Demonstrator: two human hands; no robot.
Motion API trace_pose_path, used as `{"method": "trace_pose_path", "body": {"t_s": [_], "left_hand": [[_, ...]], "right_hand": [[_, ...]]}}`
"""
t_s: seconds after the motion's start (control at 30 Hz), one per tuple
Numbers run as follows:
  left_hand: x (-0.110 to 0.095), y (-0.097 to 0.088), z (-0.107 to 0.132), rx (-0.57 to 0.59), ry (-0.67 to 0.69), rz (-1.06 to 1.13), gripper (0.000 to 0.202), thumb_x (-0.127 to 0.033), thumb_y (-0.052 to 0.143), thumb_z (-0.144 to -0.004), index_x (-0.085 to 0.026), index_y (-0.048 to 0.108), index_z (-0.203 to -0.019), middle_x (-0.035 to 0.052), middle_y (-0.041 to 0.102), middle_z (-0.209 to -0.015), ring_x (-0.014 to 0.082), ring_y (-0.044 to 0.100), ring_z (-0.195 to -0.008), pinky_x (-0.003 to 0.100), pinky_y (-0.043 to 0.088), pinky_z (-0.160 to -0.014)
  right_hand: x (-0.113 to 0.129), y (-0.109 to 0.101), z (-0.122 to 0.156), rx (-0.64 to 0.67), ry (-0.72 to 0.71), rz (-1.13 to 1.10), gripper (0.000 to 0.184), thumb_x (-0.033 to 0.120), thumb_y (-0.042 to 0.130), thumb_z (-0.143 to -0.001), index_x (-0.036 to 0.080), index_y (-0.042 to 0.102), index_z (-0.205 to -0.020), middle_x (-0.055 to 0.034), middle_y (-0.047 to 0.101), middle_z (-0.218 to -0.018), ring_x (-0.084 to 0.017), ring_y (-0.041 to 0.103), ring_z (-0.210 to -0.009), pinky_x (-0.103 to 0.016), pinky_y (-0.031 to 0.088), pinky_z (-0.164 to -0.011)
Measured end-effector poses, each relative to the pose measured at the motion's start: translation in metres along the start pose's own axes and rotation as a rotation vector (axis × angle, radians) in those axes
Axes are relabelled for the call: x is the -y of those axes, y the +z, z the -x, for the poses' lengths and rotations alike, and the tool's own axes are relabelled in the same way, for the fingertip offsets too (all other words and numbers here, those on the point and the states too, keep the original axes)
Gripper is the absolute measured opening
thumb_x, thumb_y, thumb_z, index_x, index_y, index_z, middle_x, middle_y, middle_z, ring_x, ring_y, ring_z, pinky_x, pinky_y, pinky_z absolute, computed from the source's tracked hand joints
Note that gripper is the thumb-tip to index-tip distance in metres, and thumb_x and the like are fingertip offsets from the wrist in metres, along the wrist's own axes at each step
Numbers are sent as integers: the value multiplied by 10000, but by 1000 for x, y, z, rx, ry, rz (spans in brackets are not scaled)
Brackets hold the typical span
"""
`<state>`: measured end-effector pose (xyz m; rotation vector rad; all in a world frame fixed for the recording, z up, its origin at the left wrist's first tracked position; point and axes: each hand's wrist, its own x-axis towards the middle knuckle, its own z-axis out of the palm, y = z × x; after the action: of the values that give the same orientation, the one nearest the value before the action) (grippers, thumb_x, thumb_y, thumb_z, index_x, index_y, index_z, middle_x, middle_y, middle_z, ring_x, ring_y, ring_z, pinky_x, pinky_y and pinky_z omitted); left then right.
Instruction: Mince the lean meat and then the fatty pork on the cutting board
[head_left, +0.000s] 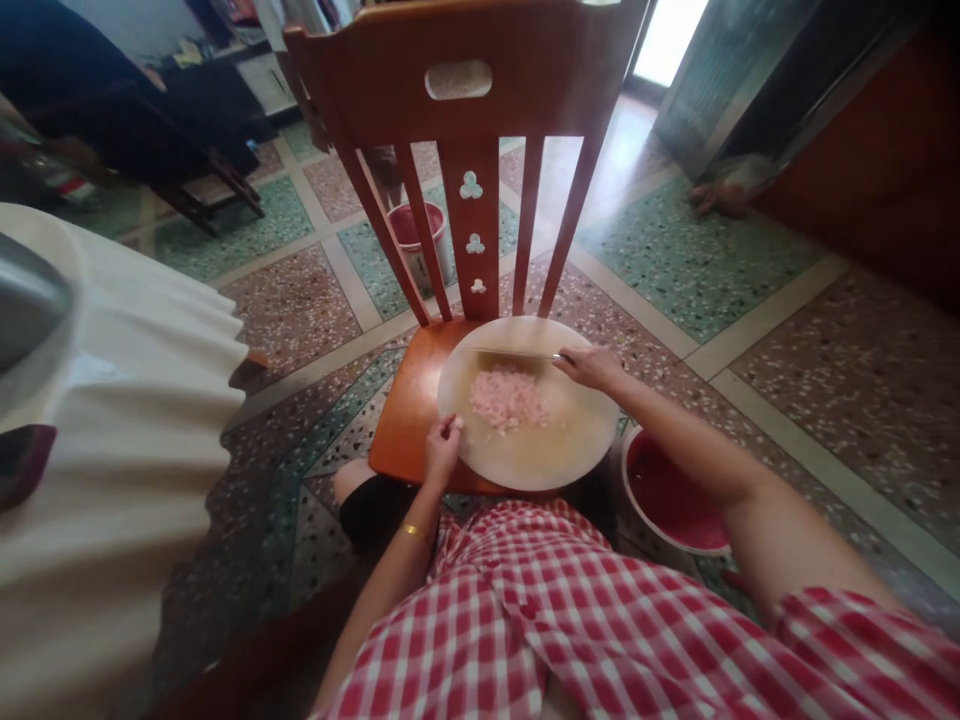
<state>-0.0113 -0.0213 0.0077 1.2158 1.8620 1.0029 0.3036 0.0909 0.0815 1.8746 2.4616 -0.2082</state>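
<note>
A round pale chopping board (pixel 555 450) lies on the seat of a wooden chair (pixel 409 410). A heap of pink minced meat (pixel 508 398) sits in its middle. My right hand (pixel 592 367) is closed round the handle of a cleaver (pixel 517 358), whose blade rests just behind the meat. My left hand (pixel 442 447) grips the board's left rim, fingers curled over the edge. A gold bangle is on that wrist.
The chair's slatted back (pixel 472 190) rises behind the board. A red bucket (pixel 671 495) stands on the tiled floor at my right, a smaller red pail (pixel 411 228) beyond the chair. A white-clothed table (pixel 127 400) fills the left.
</note>
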Motion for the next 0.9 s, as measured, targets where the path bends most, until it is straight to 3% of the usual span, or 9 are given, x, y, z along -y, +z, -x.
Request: {"method": "trace_pose_path", "body": {"t_s": [0.17, 0.27, 0.37, 0.47, 0.57, 0.63, 0.8, 0.9], "left_hand": [[4, -3, 2, -23, -110, 124, 344, -313, 608, -700, -116, 661, -976, 109, 672, -954, 177, 614, -878, 309, 463, -848], [10, -8, 5, -38, -179, 165, 371, -324, 618, -688, -109, 655, -989, 97, 683, -888, 160, 621, -795, 291, 483, -773], [13, -13, 10, -41, -220, 210, 421, -355, 613, -688, -102, 640, -1023, 62, 676, -754, 122, 594, -639, 253, 486, -649], [13, -16, 13, -52, -224, 243, 438, -371, 618, -681, -90, 639, -1017, 36, 654, -682, 96, 558, -572, 231, 470, -605], [9, -15, 13, -44, -212, 248, 446, -376, 629, -678, -88, 638, -1018, 31, 647, -669, 105, 574, -603, 243, 478, -643], [7, -14, 11, -47, -192, 241, 427, -376, 631, -683, -104, 642, -1013, 43, 660, -701, 126, 601, -678, 263, 487, -694], [1, -13, 8, -49, -147, 217, 389, -371, 619, -709, -119, 643, -1004, 74, 681, -791, 162, 624, -803, 304, 493, -764], [-1, -13, 9, -49, -129, 211, 373, -362, 613, -719, -121, 643, -1000, 82, 686, -824, 171, 628, -836, 316, 493, -784]], "right_hand": [[33, -2, -45, 78, -280, -41, 470, 550, 312, -874, 222, 632, -977, -68, 680, -926, -202, 598, -800, -258, 311, -597], [44, -8, -58, 135, -448, -52, 494, 580, 333, -857, 210, 653, -929, -68, 683, -849, -185, 589, -720, -257, 281, -571], [34, -18, -55, 205, -546, -15, 524, 618, 338, -836, 212, 669, -846, -59, 678, -743, -166, 574, -655, -256, 261, -560], [8, -29, -37, 225, -576, 38, 513, 633, 356, -819, 229, 672, -838, -46, 673, -703, -159, 571, -633, -253, 250, -551], [-15, -38, -12, 172, -501, 66, 491, 621, 360, -825, 241, 667, -873, -45, 685, -767, -165, 587, -667, -249, 247, -544], [-23, -37, 1, 119, -379, 81, 489, 605, 338, -842, 241, 660, -892, -49, 689, -822, -172, 599, -713, -245, 256, -547], [-13, -20, 10, 74, 5, 98, 526, 597, 283, -862, 227, 647, -946, -74, 690, -865, -193, 617, -758, -247, 309, -575], [-3, -17, 14, 151, 18, 57, 530, 602, 277, -859, 231, 647, -941, -85, 690, -871, -207, 623, -773, -257, 336, -584]]}}
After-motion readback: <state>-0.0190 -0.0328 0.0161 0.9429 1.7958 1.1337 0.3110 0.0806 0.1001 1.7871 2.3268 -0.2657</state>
